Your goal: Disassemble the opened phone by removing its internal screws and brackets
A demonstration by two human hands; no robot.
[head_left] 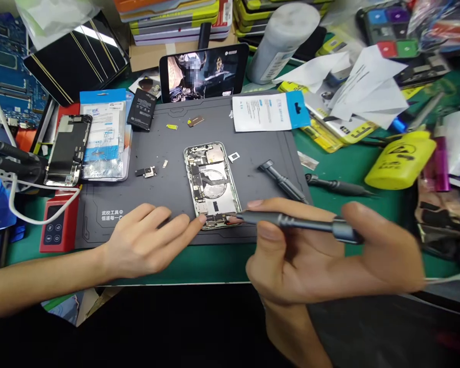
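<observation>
An opened phone (pixel 214 184), its inner parts bare, lies on the grey work mat (pixel 159 194). My left hand (pixel 147 237) rests palm down beside it, one outstretched fingertip touching the phone's lower left corner. The other fingers are loosely bent and my left thumb is hidden. My right hand (pixel 310 255) holds a dark grey screwdriver (pixel 291 221) almost level, its rear end resting against the hand. The driver's front end is over the phone's lower right corner; what the tip touches is too small to tell. A white SIM tray (pixel 234 157) lies right of the phone.
Small phone parts (pixel 145 172) lie left. Two more screwdrivers (pixel 281 180) (pixel 339 185) lie right. A battery (pixel 141 109), a screen assembly (pixel 69 149) and a propped phone playing video (pixel 204 72) stand or lie farther back. A yellow bottle (pixel 400 159) lies right; cables (pixel 13 199) cross the left.
</observation>
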